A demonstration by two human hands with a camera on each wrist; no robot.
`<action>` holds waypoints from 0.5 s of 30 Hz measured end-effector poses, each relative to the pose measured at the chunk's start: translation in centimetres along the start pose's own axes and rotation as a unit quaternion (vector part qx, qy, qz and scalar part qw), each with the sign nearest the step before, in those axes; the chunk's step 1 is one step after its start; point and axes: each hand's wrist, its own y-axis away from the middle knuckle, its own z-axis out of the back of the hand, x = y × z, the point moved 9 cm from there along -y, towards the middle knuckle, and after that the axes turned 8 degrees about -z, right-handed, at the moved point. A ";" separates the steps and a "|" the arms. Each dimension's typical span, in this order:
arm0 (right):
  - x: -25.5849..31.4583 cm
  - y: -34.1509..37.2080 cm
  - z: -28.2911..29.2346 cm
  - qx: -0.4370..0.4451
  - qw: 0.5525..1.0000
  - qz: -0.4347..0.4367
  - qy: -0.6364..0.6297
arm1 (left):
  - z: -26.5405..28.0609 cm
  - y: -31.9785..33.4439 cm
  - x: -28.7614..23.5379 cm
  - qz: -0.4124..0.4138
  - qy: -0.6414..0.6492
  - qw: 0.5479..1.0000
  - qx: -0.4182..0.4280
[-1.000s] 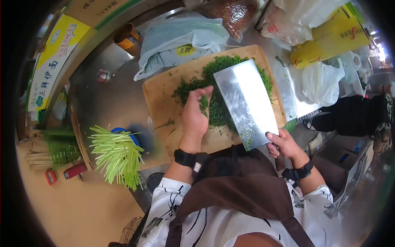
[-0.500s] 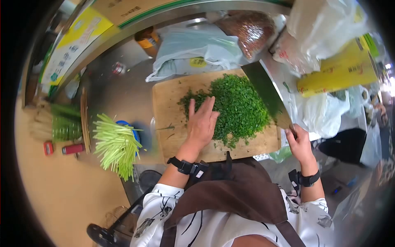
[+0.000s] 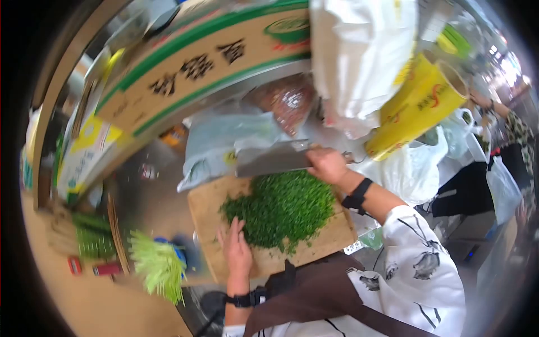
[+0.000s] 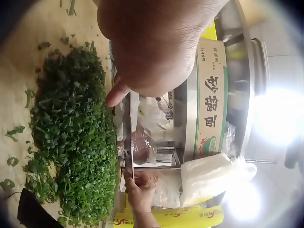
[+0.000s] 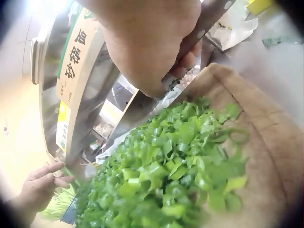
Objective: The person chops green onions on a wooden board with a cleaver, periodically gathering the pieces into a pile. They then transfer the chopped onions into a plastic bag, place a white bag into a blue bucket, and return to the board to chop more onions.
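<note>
Chopped green onion [image 3: 286, 208] lies heaped on a wooden cutting board [image 3: 208, 208]. The right hand [image 3: 328, 165] grips the handle of a cleaver [image 3: 272, 159], whose wide blade reaches left along the far edge of the heap. In the right wrist view the right hand [image 5: 147, 42] is curled round the dark riveted handle. At the near left side of the heap is the left hand [image 3: 237, 253], fingers extended and holding nothing; whether they touch the onion is unclear. The left wrist view shows the left hand [image 4: 152, 42] large, with the heap [image 4: 76, 133] beside it.
Behind the board lie a pale plastic bag [image 3: 219, 140] and a bag of reddish-brown contents [image 3: 289, 104]. A yellow roll [image 3: 415, 106] and white bags [image 3: 415, 168] stand right. Cut pale-green stalks [image 3: 157, 267] sit left on a blue container. A printed carton [image 3: 208, 64] is overhead.
The cleaver has swung from the heap's right side to its far edge, its blade now pointing left. The right hand has moved up and left; the left hand stays at the heap's left side.
</note>
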 end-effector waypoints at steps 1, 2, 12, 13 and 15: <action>0.1 -0.4 0.4 0.005 1.000 -0.009 -0.002 | 0.2 0.6 0.5 0.004 0.008 0.999 -0.035; 0.4 -0.6 0.7 0.012 1.000 -0.015 -0.007 | 0.5 1.1 1.1 0.011 0.015 0.997 -0.070; 2.9 6.4 24.5 -0.597 0.794 -0.088 -0.067 | 1.3 -1.2 -3.9 -0.021 -0.047 0.999 -0.007; 2.2 5.1 25.4 -0.602 0.789 -0.112 -0.044 | 1.2 -1.8 -5.0 -0.036 -0.043 0.998 -0.008; 0.4 3.1 26.0 -0.583 0.802 -0.124 -0.046 | 1.2 -2.7 -6.9 -0.069 -0.028 0.997 -0.015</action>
